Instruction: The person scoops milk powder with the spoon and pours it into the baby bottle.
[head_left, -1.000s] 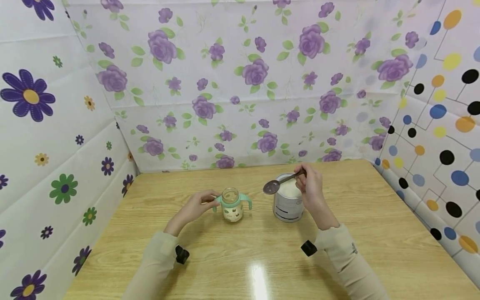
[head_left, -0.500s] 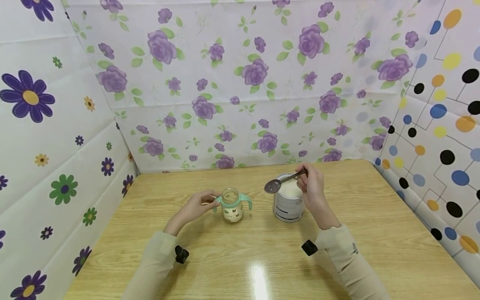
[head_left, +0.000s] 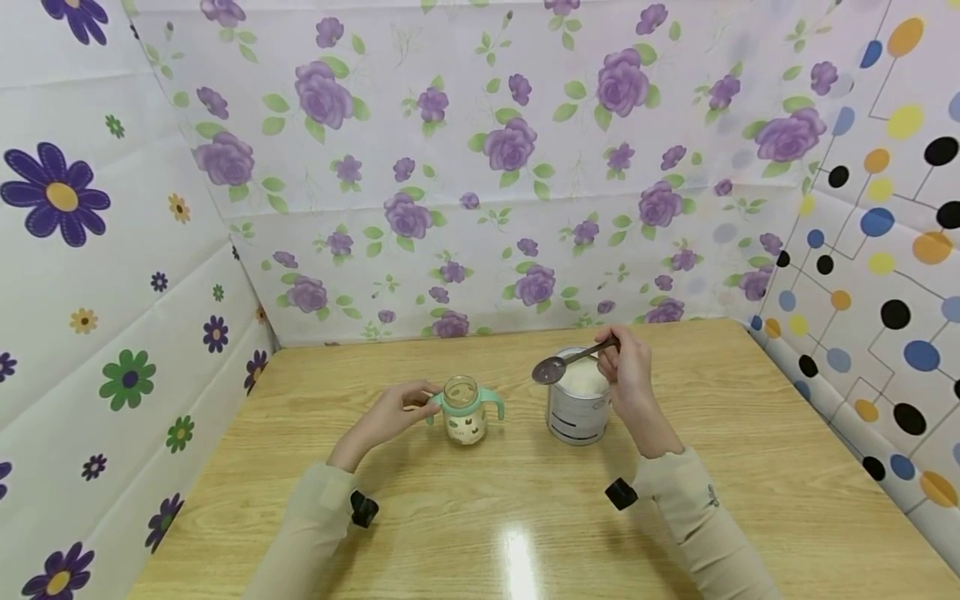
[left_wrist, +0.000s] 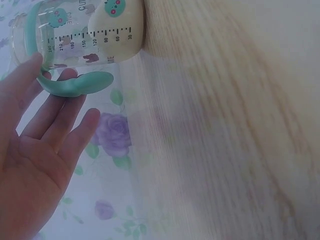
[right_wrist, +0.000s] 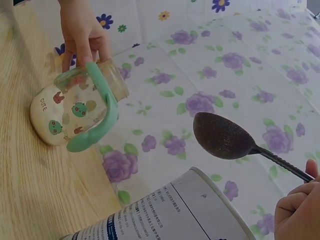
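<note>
A clear baby bottle [head_left: 465, 421] with a mint-green collar and two handles stands uncapped on the table, pale powder in its lower part. My left hand [head_left: 397, 414] pinches its left handle [left_wrist: 82, 84] between thumb and fingers. In my right hand [head_left: 628, 367] is a dark brown spoon [head_left: 551, 369], gripped by the end of its handle. Its bowl hangs just left of the can's mouth, with only specks of powder showing on it in the right wrist view. Below the right hand stands an open can [head_left: 576, 421], filled near its rim with cream-coloured powder.
The wooden table [head_left: 480, 517] runs back to a flower-print cloth [head_left: 465, 275]. Patterned cloths also hang at the left [head_left: 150, 317] and right. A black wrist camera [head_left: 621, 493] sits under the right cuff, another [head_left: 363, 508] under the left.
My right hand has drifted slightly right with the spoon, its bowl a little higher and closer to the can. The left hand and the bottle stay still.
</note>
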